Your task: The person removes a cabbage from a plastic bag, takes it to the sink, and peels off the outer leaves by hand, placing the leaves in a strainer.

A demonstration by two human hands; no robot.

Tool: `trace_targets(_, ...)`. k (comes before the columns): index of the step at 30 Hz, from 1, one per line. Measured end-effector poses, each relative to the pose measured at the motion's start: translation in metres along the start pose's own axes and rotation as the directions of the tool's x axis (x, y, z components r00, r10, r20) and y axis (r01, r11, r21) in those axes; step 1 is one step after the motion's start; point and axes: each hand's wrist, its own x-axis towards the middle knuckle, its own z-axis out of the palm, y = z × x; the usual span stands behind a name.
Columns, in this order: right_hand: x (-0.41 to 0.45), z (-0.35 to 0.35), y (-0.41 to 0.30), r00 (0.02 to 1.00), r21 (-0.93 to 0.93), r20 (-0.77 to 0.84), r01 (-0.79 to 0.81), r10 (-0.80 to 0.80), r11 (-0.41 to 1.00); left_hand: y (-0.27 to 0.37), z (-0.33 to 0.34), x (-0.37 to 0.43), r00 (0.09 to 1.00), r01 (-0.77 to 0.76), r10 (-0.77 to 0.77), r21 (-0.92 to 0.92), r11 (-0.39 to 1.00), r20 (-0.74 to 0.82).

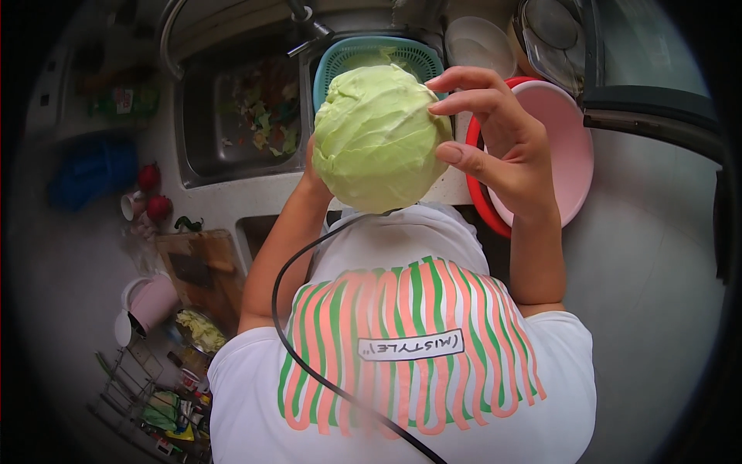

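A pale green head of cabbage (379, 139) is held up in front of my chest, over the sink's front edge. My left hand (317, 168) supports it from the left and behind, its fingers mostly hidden by the cabbage. At the cabbage's right side is my right hand (498, 130), with thumb and fingers spread apart and their tips at or close to the leaves; whether they touch is unclear. Behind the cabbage, a teal plastic colander (334, 58) stands in the right sink basin, and its contents are mostly hidden.
Vegetable scraps (269, 124) lie in the left steel sink basin (200, 145), near a faucet (313, 37). Pink and red basins (562, 151) stand at right. On the left are a wooden cutting board (223, 255) with a dark blade, red onions (158, 207), a pink pitcher (155, 301) and a wire rack (124, 377).
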Motion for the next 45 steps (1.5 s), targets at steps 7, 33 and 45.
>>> trace_targets(7, 0.000, 0.004, -0.005, 1.000, -0.076, 0.001, 0.011, -0.011, 0.997, 0.009, 0.022, -0.008, 0.978, -0.101, 0.210, 0.915, 0.391, 0.018)
trace_targets(33, 0.003, -0.010, 0.000, 0.972, -0.071, 0.226, -0.049, 0.064, 0.996, 0.011, 0.012, -0.015, 0.958, -0.056, 0.272, 0.990, -0.126, 0.088)
trace_targets(45, 0.000, -0.003, 0.016, 0.997, 0.151, 0.070, -0.054, 0.044, 0.987, 0.000, -0.007, 0.003, 0.763, -0.294, 0.498, 0.907, -0.301, 0.413)
